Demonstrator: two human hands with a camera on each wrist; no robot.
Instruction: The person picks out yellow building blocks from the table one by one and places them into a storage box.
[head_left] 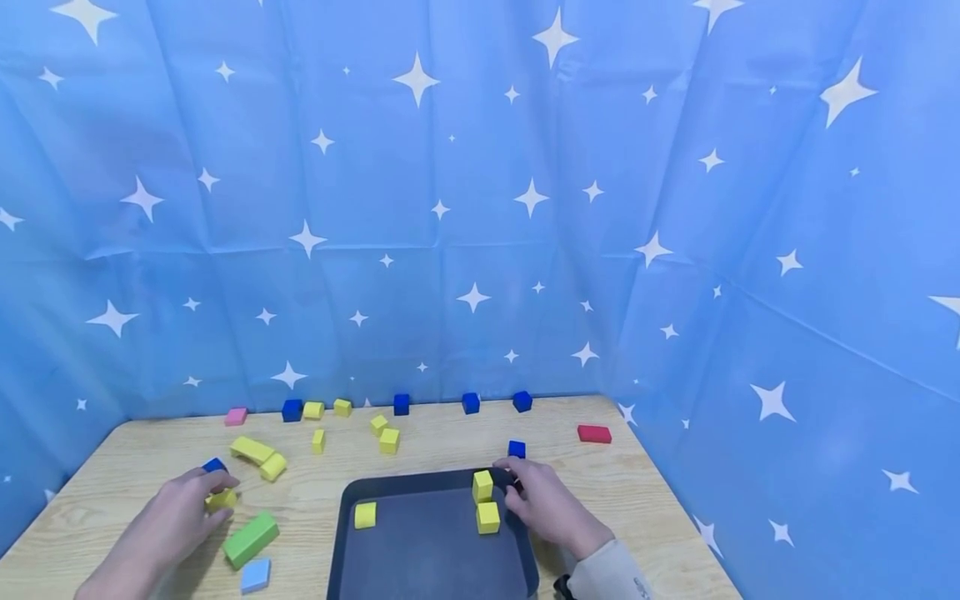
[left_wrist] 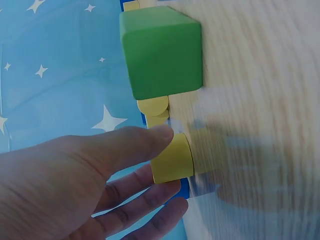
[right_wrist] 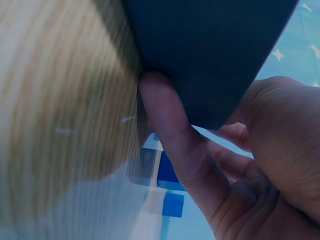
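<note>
My left hand (head_left: 174, 518) is low over the table's left side, thumb and fingers around a yellow block (left_wrist: 172, 159) with a rounded face. A blue block (head_left: 214, 465) sits just beyond those fingers. Close to the thumb lies a long green block (head_left: 251, 540), with a light blue block (head_left: 256, 575) in front of it. My right hand (head_left: 551, 507) grips the far right corner of a dark tray (head_left: 341, 533). One finger (right_wrist: 167, 107) lies along the tray's outer wall near the tabletop, while the thumb reaches over the rim. Inside are several yellow blocks (head_left: 488, 518).
Along the back edge stand blue blocks (head_left: 402, 404), yellow blocks (head_left: 389, 441) and a pink block (head_left: 236, 416). Yellow pieces (head_left: 252, 450) lie beyond my left hand. A red block (head_left: 595, 433) is at the far right. A blue starry curtain (head_left: 480, 208) encloses the wooden table (head_left: 637, 508).
</note>
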